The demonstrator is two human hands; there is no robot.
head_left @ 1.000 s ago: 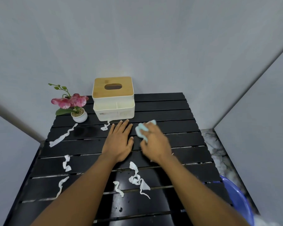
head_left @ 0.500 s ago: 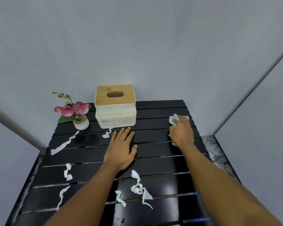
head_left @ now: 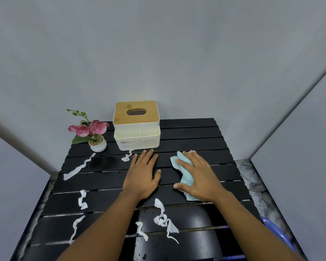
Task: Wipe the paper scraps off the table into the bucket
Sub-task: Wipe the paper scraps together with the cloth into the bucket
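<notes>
Looking down, you had the black slatted table (head_left: pixel 188 136) filling most of the view, with a sliver of the blue bucket (head_left: pixel 279 234) poking out on the floor past its near right corner. At the back sat a white tissue box (head_left: pixel 136 129) with a wooden lid, and just left of it a little potted orchid (head_left: pixel 97 145).

Your left hand (head_left: pixel 142 176) lay flat on the slats mid-table, fingers straight and close together, thumb out to the side. Your right hand (head_left: pixel 198 178) was beside it, fingers stretched and spread, pressing down on a crumpled light blue cloth (head_left: pixel 186 177).

None of the paper scraps (head_left: pixel 164 219) were in the bucket. They all lay on the table: a tangle near your forearms, three along the left side, one small curl by the tissue box.
</notes>
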